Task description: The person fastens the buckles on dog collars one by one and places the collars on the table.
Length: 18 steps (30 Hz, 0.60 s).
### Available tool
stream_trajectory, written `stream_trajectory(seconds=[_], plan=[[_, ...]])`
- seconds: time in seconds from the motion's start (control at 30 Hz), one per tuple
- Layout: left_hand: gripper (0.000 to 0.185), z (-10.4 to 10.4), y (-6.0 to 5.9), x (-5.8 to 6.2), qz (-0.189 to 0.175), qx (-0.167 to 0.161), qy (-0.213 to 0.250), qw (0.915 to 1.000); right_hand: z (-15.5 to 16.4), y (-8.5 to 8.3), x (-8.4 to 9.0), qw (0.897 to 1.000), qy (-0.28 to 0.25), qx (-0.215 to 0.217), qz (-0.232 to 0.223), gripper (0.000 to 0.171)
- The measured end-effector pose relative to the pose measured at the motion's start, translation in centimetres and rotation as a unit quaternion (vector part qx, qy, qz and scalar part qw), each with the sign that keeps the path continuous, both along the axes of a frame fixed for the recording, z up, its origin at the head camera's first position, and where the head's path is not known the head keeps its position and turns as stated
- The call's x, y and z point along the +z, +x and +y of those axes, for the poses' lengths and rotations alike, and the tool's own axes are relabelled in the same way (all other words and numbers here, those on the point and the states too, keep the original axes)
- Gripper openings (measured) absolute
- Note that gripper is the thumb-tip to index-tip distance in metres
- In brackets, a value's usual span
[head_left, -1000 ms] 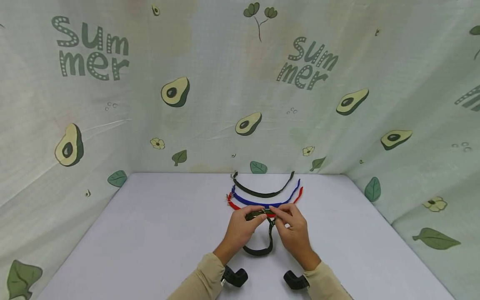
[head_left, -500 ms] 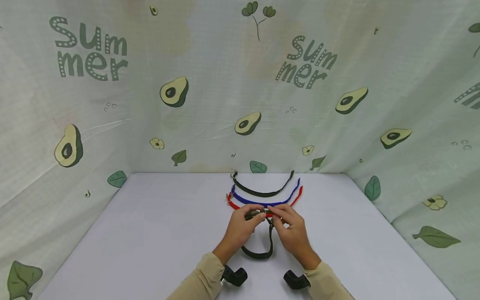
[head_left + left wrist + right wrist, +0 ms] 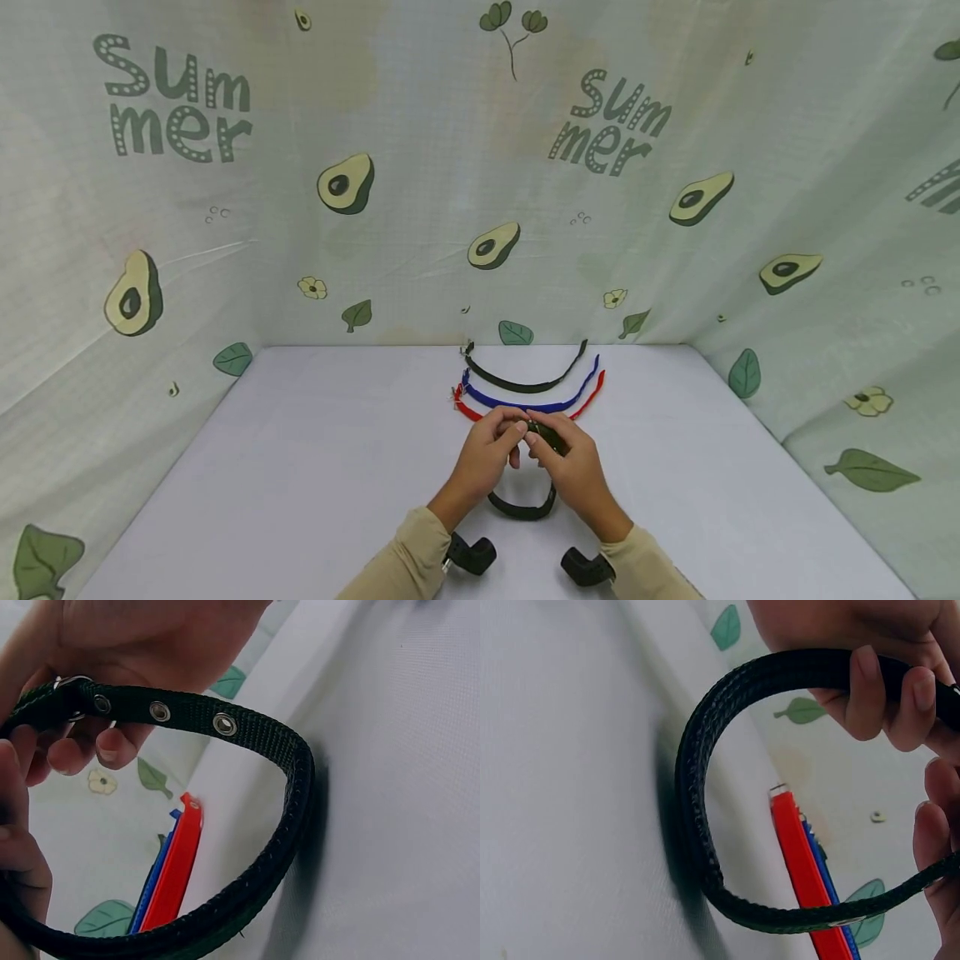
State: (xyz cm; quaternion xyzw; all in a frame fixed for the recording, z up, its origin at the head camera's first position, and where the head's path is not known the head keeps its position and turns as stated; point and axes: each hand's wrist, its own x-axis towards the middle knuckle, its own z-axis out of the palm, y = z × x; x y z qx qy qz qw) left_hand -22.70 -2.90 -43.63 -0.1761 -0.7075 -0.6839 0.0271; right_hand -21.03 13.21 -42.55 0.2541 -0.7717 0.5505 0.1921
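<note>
- Backdrop (image 3: 420,117): pale cloth, printed avocados, leaves, "summer". Spans 12 o'clock, folding round to 9 and 3 (dial centred on the hands, 12 away from the wearer).
- Tabletop (image 3: 337,450): white, meets cloth at 12.
- Beige sleeves (image 3: 412,554): one at 7 to 8 o'clock, other at 4 to 5.
- Left hand (image 3: 482,454): grips dark green strap (image 3: 522,512); right wrist view shows two fingers curled over its padded length.
- Right hand (image 3: 583,479): also gripping, thumb and forefinger pinching the same strap. Fingertips of both hands close together.
- Held strap: upper part between the hands, remainder bent in a loop towards 6, over the tabletop. Contact with the table: can't tell.
- Three straps in nested curves at 12: far dark strap (image 3: 521,387), blue strap (image 3: 542,408), red strap (image 3: 591,400) nearest, partly behind the hands. Metal fittings at their 10 to 11 ends.
- Black wrist devices (image 3: 471,556): at 7 and 5.
- Metal ring (image 3: 73,679) on held strap, beside fingers.
- Eyelets (image 3: 225,724): three visible, silvery, in a row along held strap.
</note>
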Motion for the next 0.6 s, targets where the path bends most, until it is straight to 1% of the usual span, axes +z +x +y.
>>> stream_trajectory(seconds=[0.1, 0.2, 0.27, 0.37, 0.6], plan=[[0.021, -0.1, 0.1, 0.1, 0.001, -0.007, 0.003, 1.0, 0.3, -0.8, -1.0, 0.997, -0.043, 0.011, -0.063, 0.024], [0.021, -0.1, 0.1, 0.3, 0.001, -0.011, 0.023, 0.9997, 0.7, -1.3, -1.3, 0.989, -0.094, 0.016, -0.109, 0.02], [0.022, -0.1, 0.1, 0.4, 0.0, -0.011, 0.033, 0.9994, 0.8, -1.4, -1.4, 0.985, -0.118, 0.023, -0.124, 0.02], [0.025, -0.1, 0.2, 0.4, -0.003, -0.009, 0.045, 0.9989, 1.0, -1.4, -1.4, 0.981, -0.135, 0.034, -0.137, 0.021], [0.03, -0.2, -0.1, 0.2, 0.008, 0.0, 0.098, 0.9952, 1.1, -1.6, -1.5, 0.976, -0.148, 0.043, -0.152, 0.021]])
